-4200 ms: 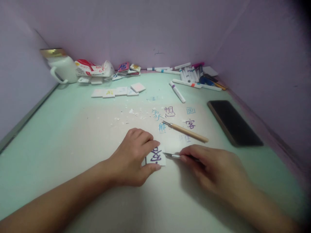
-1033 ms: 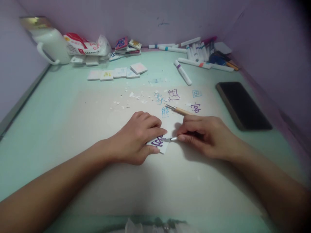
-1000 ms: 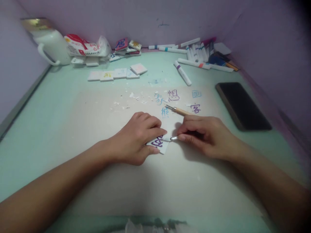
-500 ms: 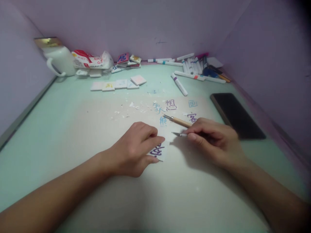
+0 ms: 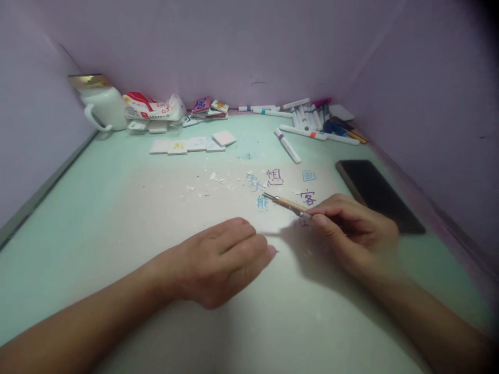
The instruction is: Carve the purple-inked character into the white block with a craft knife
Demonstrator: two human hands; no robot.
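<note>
My left hand [image 5: 230, 262] is closed, low over the middle of the table, its fingers bunched together. The white square with a purple character is hidden behind these fingers; only a small dark tip shows past them. My right hand [image 5: 351, 231] pinches a craft knife [image 5: 304, 213], whose blade points left. Beyond the knife, a carving tool with a wooden handle [image 5: 286, 203] lies on the table, partly overlapped by the knife. White scraps [image 5: 214, 177] are scattered ahead of my left hand. Purple and blue characters [image 5: 274, 177] stand on the tabletop near the tools.
A dark phone [image 5: 380, 195] lies right of my right hand. A purple-banded marker [image 5: 287, 146] and a pile of markers [image 5: 307, 118] are at the back right. White squares [image 5: 177, 147], a tissue pack [image 5: 152, 108] and a white mug [image 5: 104, 108] stand back left. Walls enclose the table.
My left fingers have closed over the white square, hiding its purple character. The craft knife has shifted right and up, away from my left hand. The view has tilted slightly upward.
</note>
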